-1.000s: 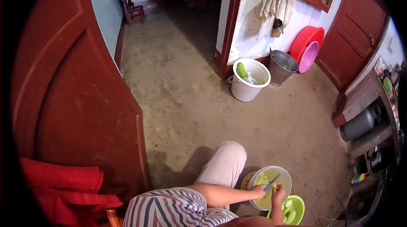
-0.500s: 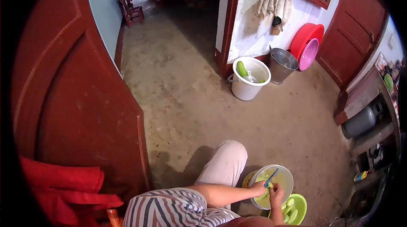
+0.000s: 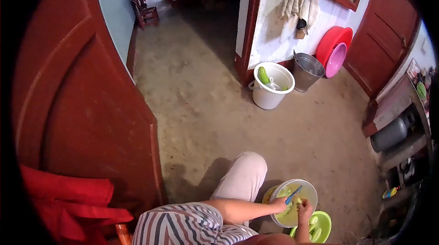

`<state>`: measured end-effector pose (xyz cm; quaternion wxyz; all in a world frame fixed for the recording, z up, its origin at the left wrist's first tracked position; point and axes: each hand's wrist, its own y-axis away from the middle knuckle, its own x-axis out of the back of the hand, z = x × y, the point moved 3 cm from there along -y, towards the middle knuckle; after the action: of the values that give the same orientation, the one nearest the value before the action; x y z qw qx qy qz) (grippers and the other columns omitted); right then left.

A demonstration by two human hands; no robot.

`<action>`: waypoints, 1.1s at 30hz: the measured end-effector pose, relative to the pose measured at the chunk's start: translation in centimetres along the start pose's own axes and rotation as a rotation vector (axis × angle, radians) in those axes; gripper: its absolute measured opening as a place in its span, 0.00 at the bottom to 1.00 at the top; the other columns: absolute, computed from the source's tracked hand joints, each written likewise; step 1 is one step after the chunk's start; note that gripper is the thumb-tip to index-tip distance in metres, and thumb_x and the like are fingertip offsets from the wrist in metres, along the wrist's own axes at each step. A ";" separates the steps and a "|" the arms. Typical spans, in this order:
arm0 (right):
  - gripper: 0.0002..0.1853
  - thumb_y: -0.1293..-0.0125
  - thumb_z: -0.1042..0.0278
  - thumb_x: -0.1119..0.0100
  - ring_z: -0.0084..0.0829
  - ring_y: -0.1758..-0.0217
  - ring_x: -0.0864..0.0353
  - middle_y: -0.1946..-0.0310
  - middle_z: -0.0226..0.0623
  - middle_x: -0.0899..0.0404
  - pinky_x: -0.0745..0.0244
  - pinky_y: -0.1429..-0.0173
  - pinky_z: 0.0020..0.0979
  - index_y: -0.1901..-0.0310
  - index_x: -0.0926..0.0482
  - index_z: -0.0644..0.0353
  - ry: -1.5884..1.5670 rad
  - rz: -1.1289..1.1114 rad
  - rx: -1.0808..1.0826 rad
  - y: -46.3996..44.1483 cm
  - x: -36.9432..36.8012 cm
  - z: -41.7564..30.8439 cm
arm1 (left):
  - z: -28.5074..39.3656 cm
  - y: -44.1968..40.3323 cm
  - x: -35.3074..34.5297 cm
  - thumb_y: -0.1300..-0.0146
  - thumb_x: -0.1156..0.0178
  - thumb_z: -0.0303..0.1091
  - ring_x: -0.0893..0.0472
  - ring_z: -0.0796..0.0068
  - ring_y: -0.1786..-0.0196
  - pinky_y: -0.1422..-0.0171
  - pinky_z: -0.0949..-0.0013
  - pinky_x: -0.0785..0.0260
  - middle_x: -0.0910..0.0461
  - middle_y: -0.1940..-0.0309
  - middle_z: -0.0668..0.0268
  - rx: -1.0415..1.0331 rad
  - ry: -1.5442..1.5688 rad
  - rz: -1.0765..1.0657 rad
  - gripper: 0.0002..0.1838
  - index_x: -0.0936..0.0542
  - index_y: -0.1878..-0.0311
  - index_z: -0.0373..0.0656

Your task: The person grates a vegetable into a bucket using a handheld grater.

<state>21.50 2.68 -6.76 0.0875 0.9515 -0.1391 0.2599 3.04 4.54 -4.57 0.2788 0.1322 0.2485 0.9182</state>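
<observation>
My left hand (image 3: 278,205) is closed around a blue peeler (image 3: 293,194), which points up and away over a white bucket (image 3: 312,194). Its fine shape is too small to make out fully. Close beside it, my right hand (image 3: 305,210) grips a pale green cucumber (image 3: 299,200), mostly hidden by the fingers. Light green peelings (image 3: 284,192) lie inside the bucket. Right below my right hand, a lime-green basin (image 3: 326,226) holds several peeled, pale green cucumbers (image 3: 315,233).
Ahead on the concrete floor stand a white bucket (image 3: 267,98) with a large green vegetable (image 3: 263,75) and a metal bucket (image 3: 305,78). Red (image 3: 325,44) and pink (image 3: 336,61) basins lean on the wall. A red door (image 3: 100,130) is at left, shelving with a gas cylinder (image 3: 389,136) at right.
My right hand has moved slightly right, away from the peeler, with the cucumber in it. The peeler has tilted further to the right. The view has shifted slightly.
</observation>
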 end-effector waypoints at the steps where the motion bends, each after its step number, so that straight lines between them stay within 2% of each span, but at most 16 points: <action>1: 0.10 0.52 0.78 0.42 0.22 0.77 0.28 0.78 0.32 0.26 0.32 0.73 0.24 0.65 0.25 0.64 0.051 -0.017 0.042 1.1 -0.5 -2.3 | 0.1 0.2 0.1 0.44 0.56 0.34 0.22 0.61 0.74 0.69 0.60 0.32 0.23 0.73 0.56 0.016 0.026 0.016 0.12 0.27 0.58 0.46; 4: 0.10 0.53 0.78 0.42 0.24 0.75 0.27 0.78 0.35 0.26 0.31 0.69 0.27 0.65 0.25 0.65 0.148 -0.028 0.091 2.9 -1.6 -6.0 | 0.5 0.7 -0.1 0.44 0.57 0.33 0.23 0.63 0.78 0.72 0.60 0.33 0.24 0.77 0.58 0.005 0.053 0.008 0.11 0.28 0.60 0.45; 9: 0.11 0.54 0.77 0.42 0.32 0.74 0.25 0.77 0.42 0.24 0.31 0.67 0.33 0.65 0.24 0.65 0.202 0.112 0.159 1.8 -1.9 -4.4 | 0.4 0.8 -0.5 0.45 0.57 0.32 0.24 0.64 0.79 0.74 0.61 0.34 0.25 0.79 0.59 0.026 0.007 -0.003 0.11 0.28 0.61 0.45; 12: 0.10 0.54 0.77 0.42 0.34 0.74 0.24 0.77 0.42 0.23 0.30 0.67 0.33 0.67 0.24 0.65 0.277 0.169 0.107 0.4 -1.4 -1.6 | -2.8 -2.1 -2.4 0.45 0.56 0.32 0.25 0.65 0.80 0.75 0.61 0.35 0.26 0.81 0.59 -0.024 -0.078 0.019 0.09 0.28 0.62 0.45; 15: 0.08 0.53 0.77 0.42 0.34 0.75 0.24 0.77 0.43 0.24 0.30 0.68 0.34 0.68 0.25 0.66 0.418 0.220 0.166 -0.6 -0.3 1.0 | -5.9 -4.6 -4.5 0.45 0.56 0.32 0.25 0.64 0.81 0.76 0.60 0.36 0.26 0.81 0.59 -0.170 0.011 0.006 0.08 0.28 0.65 0.45; 16: 0.07 0.52 0.77 0.43 0.31 0.77 0.25 0.78 0.41 0.24 0.30 0.72 0.31 0.69 0.26 0.65 0.452 0.240 0.125 -1.7 0.2 5.5 | -5.2 -3.6 -4.3 0.45 0.56 0.32 0.25 0.64 0.81 0.76 0.60 0.36 0.26 0.81 0.59 -0.190 0.029 0.004 0.08 0.29 0.65 0.45; 17: 0.07 0.52 0.77 0.43 0.31 0.77 0.25 0.78 0.41 0.24 0.30 0.72 0.31 0.69 0.26 0.65 0.450 0.238 0.128 -1.6 0.3 5.0 | -4.3 -2.7 -3.7 0.45 0.56 0.32 0.25 0.64 0.81 0.77 0.60 0.36 0.26 0.81 0.59 -0.212 0.045 0.003 0.07 0.29 0.65 0.45; 19: 0.06 0.52 0.77 0.44 0.26 0.79 0.26 0.79 0.38 0.25 0.31 0.76 0.27 0.69 0.26 0.64 0.137 0.183 -0.198 -1.5 1.1 4.7 | -2.8 -1.8 -2.2 0.44 0.56 0.32 0.25 0.65 0.81 0.78 0.61 0.36 0.26 0.81 0.59 -0.124 0.042 0.004 0.08 0.28 0.64 0.46; 21: 0.06 0.52 0.78 0.45 0.23 0.81 0.27 0.79 0.35 0.26 0.32 0.79 0.25 0.69 0.27 0.64 0.218 0.113 -0.155 -1.2 1.0 4.3 | -1.7 -1.2 -1.6 0.44 0.56 0.33 0.24 0.66 0.81 0.78 0.61 0.36 0.26 0.81 0.59 -0.035 0.045 -0.013 0.08 0.28 0.64 0.46; 23: 0.07 0.52 0.78 0.45 0.23 0.79 0.26 0.79 0.35 0.26 0.32 0.77 0.25 0.68 0.27 0.65 0.076 0.018 0.059 0.3 -0.6 0.7 | -1.1 -0.7 -0.9 0.44 0.56 0.33 0.24 0.66 0.81 0.78 0.62 0.35 0.26 0.81 0.59 0.073 0.069 0.056 0.09 0.28 0.63 0.46; 24: 0.08 0.52 0.78 0.45 0.28 0.77 0.25 0.79 0.39 0.25 0.30 0.73 0.29 0.67 0.26 0.66 0.150 -0.021 0.099 1.3 -1.1 -1.6 | -0.5 -0.3 -0.5 0.44 0.56 0.33 0.24 0.65 0.81 0.77 0.61 0.35 0.25 0.80 0.59 0.054 0.051 0.035 0.09 0.28 0.63 0.46; 25: 0.08 0.52 0.78 0.45 0.28 0.77 0.25 0.79 0.39 0.25 0.30 0.73 0.29 0.67 0.26 0.66 0.150 -0.019 0.097 2.1 -1.5 -3.3 | -0.3 -0.1 -0.4 0.44 0.56 0.33 0.24 0.65 0.81 0.77 0.61 0.35 0.25 0.80 0.59 0.055 0.049 0.032 0.09 0.28 0.63 0.46; 27: 0.10 0.53 0.78 0.45 0.36 0.75 0.24 0.78 0.45 0.24 0.30 0.68 0.33 0.66 0.25 0.65 0.412 -0.001 0.236 3.2 -2.1 -5.5 | -0.1 0.2 -0.4 0.44 0.57 0.33 0.25 0.65 0.81 0.76 0.61 0.35 0.25 0.79 0.59 0.015 0.036 0.014 0.09 0.28 0.63 0.46; 28: 0.09 0.53 0.77 0.45 0.41 0.74 0.24 0.77 0.48 0.25 0.30 0.66 0.37 0.67 0.25 0.64 0.425 0.039 0.184 3.0 -2.3 -4.4 | -0.7 -0.1 -0.9 0.44 0.57 0.33 0.25 0.65 0.81 0.76 0.61 0.35 0.25 0.79 0.59 0.014 0.034 0.013 0.09 0.28 0.63 0.46; 31: 0.09 0.54 0.77 0.44 0.41 0.73 0.24 0.77 0.48 0.25 0.30 0.65 0.37 0.68 0.25 0.65 0.343 0.145 0.090 2.3 -2.0 -3.3 | -1.8 -1.1 -1.7 0.45 0.56 0.32 0.25 0.64 0.80 0.75 0.60 0.35 0.25 0.79 0.59 -0.033 -0.067 0.054 0.09 0.28 0.63 0.46; 33: 0.07 0.54 0.77 0.44 0.39 0.75 0.24 0.78 0.47 0.25 0.29 0.68 0.37 0.69 0.26 0.65 0.400 0.183 0.146 1.2 -1.7 -0.4 | -2.0 -1.2 -1.9 0.46 0.55 0.32 0.24 0.64 0.79 0.73 0.60 0.35 0.25 0.79 0.58 -0.065 -0.137 0.007 0.09 0.28 0.63 0.46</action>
<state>19.49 2.03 -7.20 0.0206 0.8683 -0.1854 0.4597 4.32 3.57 -7.07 0.2959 0.1867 0.1986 0.9155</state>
